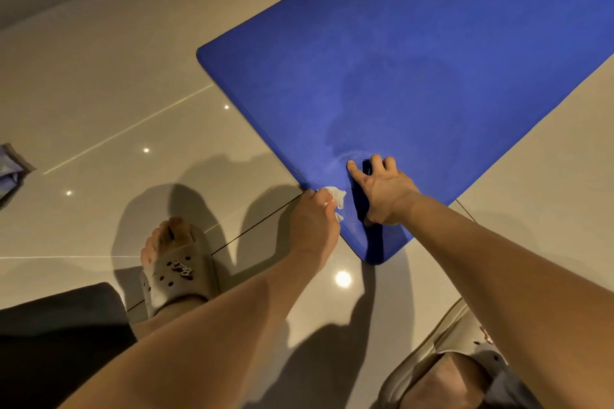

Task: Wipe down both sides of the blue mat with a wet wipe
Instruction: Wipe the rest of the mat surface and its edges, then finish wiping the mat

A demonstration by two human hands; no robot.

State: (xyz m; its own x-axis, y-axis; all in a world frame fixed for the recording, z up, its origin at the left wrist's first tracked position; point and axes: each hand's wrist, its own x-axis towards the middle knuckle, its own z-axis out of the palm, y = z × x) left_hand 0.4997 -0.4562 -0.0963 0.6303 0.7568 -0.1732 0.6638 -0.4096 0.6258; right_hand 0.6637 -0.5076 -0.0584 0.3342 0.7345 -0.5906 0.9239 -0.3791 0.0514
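The left hand (pixel 314 222), its grip pinching the wet wipe (pixel 335 194), sits at the blue mat (pixel 432 60)'s lower corner. The mat's long axis runs to the upper right. The right hand (pixel 382 191) presses the mat with fingers spread.

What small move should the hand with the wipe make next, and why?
Probably drag the wet wipe in the left hand across the blue mat toward its near corner: damp streaks show farther up, that corner looks dry, and the right hand presses the mat flat.
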